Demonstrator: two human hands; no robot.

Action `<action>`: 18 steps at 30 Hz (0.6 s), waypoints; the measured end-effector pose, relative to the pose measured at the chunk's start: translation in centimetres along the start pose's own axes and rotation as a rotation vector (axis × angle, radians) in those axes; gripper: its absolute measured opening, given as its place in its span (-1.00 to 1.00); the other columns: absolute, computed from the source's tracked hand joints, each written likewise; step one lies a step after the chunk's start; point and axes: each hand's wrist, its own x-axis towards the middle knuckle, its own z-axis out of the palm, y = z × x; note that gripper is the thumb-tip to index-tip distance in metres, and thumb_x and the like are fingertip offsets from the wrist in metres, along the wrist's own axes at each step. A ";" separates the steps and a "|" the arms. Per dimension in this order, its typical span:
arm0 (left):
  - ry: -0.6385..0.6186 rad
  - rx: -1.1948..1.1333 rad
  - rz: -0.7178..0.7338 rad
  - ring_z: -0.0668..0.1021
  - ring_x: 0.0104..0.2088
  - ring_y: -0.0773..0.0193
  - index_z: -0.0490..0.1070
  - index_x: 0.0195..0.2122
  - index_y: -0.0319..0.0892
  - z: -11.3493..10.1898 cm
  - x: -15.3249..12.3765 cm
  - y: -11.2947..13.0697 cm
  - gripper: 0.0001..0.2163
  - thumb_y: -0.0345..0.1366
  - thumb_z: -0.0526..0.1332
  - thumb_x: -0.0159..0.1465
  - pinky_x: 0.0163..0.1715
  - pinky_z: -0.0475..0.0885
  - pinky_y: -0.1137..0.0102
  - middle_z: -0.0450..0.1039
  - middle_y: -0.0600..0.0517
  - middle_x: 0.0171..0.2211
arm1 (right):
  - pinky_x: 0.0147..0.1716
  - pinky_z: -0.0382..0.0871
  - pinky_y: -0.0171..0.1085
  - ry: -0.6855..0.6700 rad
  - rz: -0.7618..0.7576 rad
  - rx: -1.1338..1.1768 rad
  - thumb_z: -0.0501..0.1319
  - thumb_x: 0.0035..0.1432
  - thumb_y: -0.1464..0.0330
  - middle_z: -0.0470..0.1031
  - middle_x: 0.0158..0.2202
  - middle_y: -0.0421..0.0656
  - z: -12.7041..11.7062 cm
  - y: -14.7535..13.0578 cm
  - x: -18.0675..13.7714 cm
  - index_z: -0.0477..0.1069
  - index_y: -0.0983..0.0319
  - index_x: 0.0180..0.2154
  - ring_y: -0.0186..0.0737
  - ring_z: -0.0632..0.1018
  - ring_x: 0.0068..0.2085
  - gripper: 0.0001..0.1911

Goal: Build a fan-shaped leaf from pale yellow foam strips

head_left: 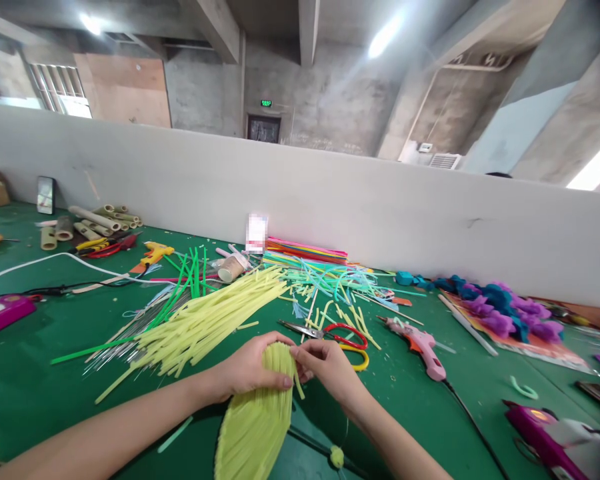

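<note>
A fan-shaped bundle of yellow pipe cleaners (257, 420) lies on the green table in front of me. My left hand (253, 367) is wrapped around its upper end, thumb across the strands. My right hand (325, 363) pinches the tips of the same bundle at the top. A big loose pile of yellow pipe cleaners (205, 320) spreads out just beyond my left hand. Red- and yellow-handled scissors (330, 331) rest right behind my right hand.
A pink glue gun (423, 347) lies to the right, its cord trailing toward me. Green stems (185, 280), coloured pipe cleaners (305, 252), purple and blue fuzzy flowers (500, 307), bamboo tubes (95, 220) and a grey partition wall (330, 200) lie beyond.
</note>
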 end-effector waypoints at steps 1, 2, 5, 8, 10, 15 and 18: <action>0.003 0.004 0.000 0.55 -0.26 0.16 0.33 -0.01 -0.17 0.0 0.0 0.0 -0.43 -0.20 0.47 -0.04 -0.28 0.43 0.35 0.53 0.00 -0.24 | -0.42 0.42 -0.29 -0.007 0.015 -0.005 0.32 -0.13 -0.12 0.43 -0.59 -0.24 0.0 0.0 0.0 0.44 0.28 -0.51 -0.33 0.48 -0.52 -0.45; 0.007 0.010 -0.003 0.55 -0.26 0.16 0.34 -0.01 -0.17 0.0 0.0 0.0 -0.43 -0.22 0.47 -0.04 -0.29 0.42 0.36 0.53 0.00 -0.25 | -0.42 0.42 -0.29 -0.018 0.030 -0.011 0.32 -0.12 -0.11 0.43 -0.59 -0.24 -0.1 0.0 -0.1 0.44 0.28 -0.50 -0.34 0.48 -0.53 -0.45; 0.003 0.006 -0.038 0.54 -0.30 0.18 0.35 -0.01 -0.17 0.1 0.0 0.1 -0.44 -0.25 0.47 -0.05 -0.33 0.41 0.37 0.52 0.02 -0.29 | -0.45 0.42 -0.30 -0.048 0.060 -0.030 0.31 -0.10 -0.10 0.43 -0.58 -0.24 -0.2 0.3 -0.1 0.44 0.29 -0.47 -0.34 0.48 -0.53 -0.46; 0.000 -0.014 -0.056 0.54 -0.32 0.20 0.34 0.00 -0.17 0.2 -0.1 0.2 -0.43 -0.26 0.47 -0.05 -0.35 0.41 0.39 0.53 0.03 -0.30 | -0.45 0.38 -0.31 -0.045 0.026 -0.046 0.30 -0.09 -0.10 0.42 -0.59 -0.24 -0.1 0.8 0.1 0.43 0.28 -0.47 -0.34 0.46 -0.54 -0.46; -0.003 -0.022 -0.039 0.54 -0.31 0.20 0.35 -0.02 -0.18 0.2 0.0 0.0 -0.43 -0.25 0.48 -0.05 -0.32 0.42 0.38 0.54 0.02 -0.28 | -0.45 0.37 -0.30 -0.024 -0.020 -0.067 0.30 -0.08 -0.09 0.40 -0.61 -0.25 0.1 0.7 0.3 0.41 0.26 -0.51 -0.34 0.43 -0.55 -0.48; 0.025 -0.122 -0.040 0.55 -0.33 0.20 0.38 -0.07 -0.18 -0.2 0.2 -0.7 -0.48 -0.20 0.48 -0.03 -0.36 0.44 0.39 0.52 0.04 -0.33 | -0.27 0.41 -0.18 0.077 -0.146 -0.166 0.28 0.00 -0.04 0.54 -0.42 -0.10 0.5 -2.1 -1.6 0.52 0.22 -0.41 -0.08 0.54 -0.32 -0.57; 0.034 -0.192 -0.094 0.56 -0.29 0.17 0.39 -0.10 -0.16 -0.4 0.4 -0.7 -0.50 -0.21 0.48 -0.05 -0.33 0.45 0.38 0.51 0.07 -0.34 | 0.01 0.34 -0.03 0.132 -0.270 -0.255 0.25 0.12 0.06 0.53 -0.02 -0.04 -1.0 -3.6 -6.2 0.52 0.06 -0.07 0.16 0.43 0.08 -0.62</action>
